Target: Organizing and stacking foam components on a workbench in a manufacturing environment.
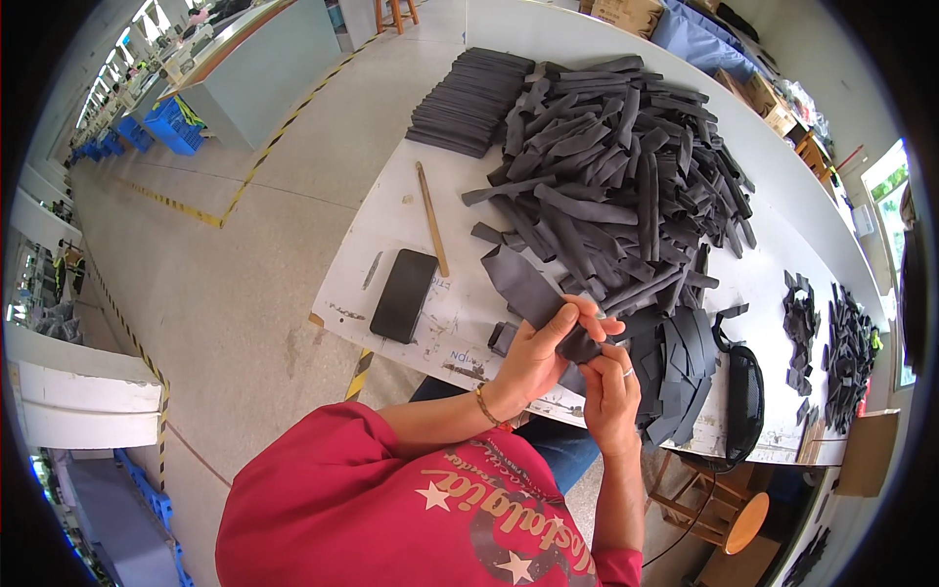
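Note:
A dark grey fabric strip [518, 284] is held between my two hands above the near edge of the white table [386, 220]. My left hand [536, 360] grips it around the middle, with the thumb on top. At its lower end the fingers of my right hand [608, 393] pinch the cloth. The strip's other end points away to the upper left. Just beyond my hands lies a large loose heap of similar dark strips [641, 191]. Close to my right hand are overlapping flat dark pieces [683, 377].
A neat stack of strips [471, 98] sits at the far left of the heap. Nearer are a wooden stick [430, 217] and a black phone [404, 295]. A black oval object [745, 403] stands at right, before more dark scraps [849, 357]. Below is a wooden stool [745, 523].

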`<state>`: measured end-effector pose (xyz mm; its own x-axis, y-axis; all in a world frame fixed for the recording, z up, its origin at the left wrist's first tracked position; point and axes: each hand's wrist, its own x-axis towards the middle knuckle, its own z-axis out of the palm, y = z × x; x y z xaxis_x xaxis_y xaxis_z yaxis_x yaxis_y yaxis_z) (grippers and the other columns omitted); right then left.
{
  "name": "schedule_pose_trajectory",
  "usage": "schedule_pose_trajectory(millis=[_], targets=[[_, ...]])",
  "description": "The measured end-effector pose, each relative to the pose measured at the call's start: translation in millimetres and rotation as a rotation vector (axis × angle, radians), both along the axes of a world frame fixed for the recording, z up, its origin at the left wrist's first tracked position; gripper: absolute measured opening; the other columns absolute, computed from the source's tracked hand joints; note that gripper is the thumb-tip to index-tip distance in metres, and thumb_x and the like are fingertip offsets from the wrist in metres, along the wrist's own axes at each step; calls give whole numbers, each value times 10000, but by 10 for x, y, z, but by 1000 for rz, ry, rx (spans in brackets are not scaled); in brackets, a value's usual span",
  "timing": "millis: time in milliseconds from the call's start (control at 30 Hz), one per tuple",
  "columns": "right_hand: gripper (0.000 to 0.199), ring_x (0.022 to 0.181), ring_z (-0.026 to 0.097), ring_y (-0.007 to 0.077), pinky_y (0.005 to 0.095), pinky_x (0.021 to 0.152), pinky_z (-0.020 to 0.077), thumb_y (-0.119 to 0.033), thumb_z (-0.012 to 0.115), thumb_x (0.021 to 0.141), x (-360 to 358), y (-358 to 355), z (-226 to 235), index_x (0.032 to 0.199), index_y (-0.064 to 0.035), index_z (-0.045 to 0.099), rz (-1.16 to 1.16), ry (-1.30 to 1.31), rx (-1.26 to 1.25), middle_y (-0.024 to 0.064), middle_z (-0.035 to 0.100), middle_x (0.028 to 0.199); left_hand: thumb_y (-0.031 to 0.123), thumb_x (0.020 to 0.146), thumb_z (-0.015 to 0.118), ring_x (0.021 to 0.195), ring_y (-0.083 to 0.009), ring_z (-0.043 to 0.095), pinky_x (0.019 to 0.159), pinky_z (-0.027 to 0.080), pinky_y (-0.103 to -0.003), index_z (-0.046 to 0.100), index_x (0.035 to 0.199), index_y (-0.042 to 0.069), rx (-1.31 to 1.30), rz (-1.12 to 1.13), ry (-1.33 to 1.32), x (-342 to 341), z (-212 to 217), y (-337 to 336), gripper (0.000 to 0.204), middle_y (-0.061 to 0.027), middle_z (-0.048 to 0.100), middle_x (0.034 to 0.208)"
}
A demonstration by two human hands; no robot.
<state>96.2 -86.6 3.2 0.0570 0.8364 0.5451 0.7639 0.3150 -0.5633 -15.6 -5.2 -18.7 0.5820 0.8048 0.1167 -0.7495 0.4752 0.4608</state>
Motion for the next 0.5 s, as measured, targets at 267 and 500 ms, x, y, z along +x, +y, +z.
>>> schedule_pose_trajectory(millis=[267,500], targets=[[170,734,592,330,389,607,483,74,643,799,-18,48,-37,910,-1,538,15,-15,26,159,585,927,304,1021,465,1075,-277,620,962,469,-416,569,1107,66,-37,15,0,28,-8,-37,273,-56,635,896],[187,829,593,248,329,714,490,9,680,824,-129,38,-58,962,8,554,-66,318,-159,164,575,1034,306,1037,415,1144,-295,589,1008,436,-434,557,1149,46,17,49,8,44,-45,27,317,-98,654,967]])
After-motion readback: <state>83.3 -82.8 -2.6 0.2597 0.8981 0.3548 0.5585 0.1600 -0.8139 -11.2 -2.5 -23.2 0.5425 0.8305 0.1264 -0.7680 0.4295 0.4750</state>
